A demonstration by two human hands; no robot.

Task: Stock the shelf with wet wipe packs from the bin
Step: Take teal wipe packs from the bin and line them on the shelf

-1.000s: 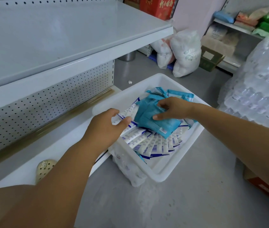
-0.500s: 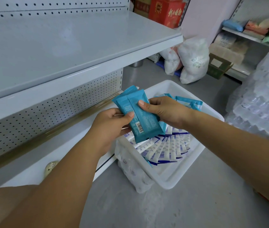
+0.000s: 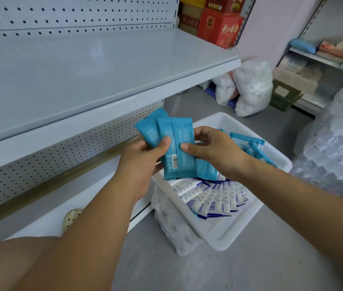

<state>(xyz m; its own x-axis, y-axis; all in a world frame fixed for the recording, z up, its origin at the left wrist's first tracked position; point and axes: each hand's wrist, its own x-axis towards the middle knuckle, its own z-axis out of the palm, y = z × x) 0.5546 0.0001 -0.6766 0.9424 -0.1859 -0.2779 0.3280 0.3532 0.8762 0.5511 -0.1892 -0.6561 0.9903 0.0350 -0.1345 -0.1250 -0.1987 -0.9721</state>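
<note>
Several wet wipe packs (image 3: 178,143) held fanned above left rim of white bin (image 3: 227,238). Left hand (image 3: 143,164) and right hand (image 3: 216,154) both pinch stack, thumbs on front pack. Step: squaring stack. Next: carry up-left onto grey shelf (image 3: 86,72), set down aligned.

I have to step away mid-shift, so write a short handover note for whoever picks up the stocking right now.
Left hand: grips the fanned blue wet wipe packs, thumb on top.
Right hand: pinches the same bundle from the other side.
Where: bundle held above the white bin, in front of the shelf.
Done: these packs are out of the bin; none shows on the shelf.
Left: place them on the shelf, then the white-and-blue packs and other blue packs in the bin.
</note>
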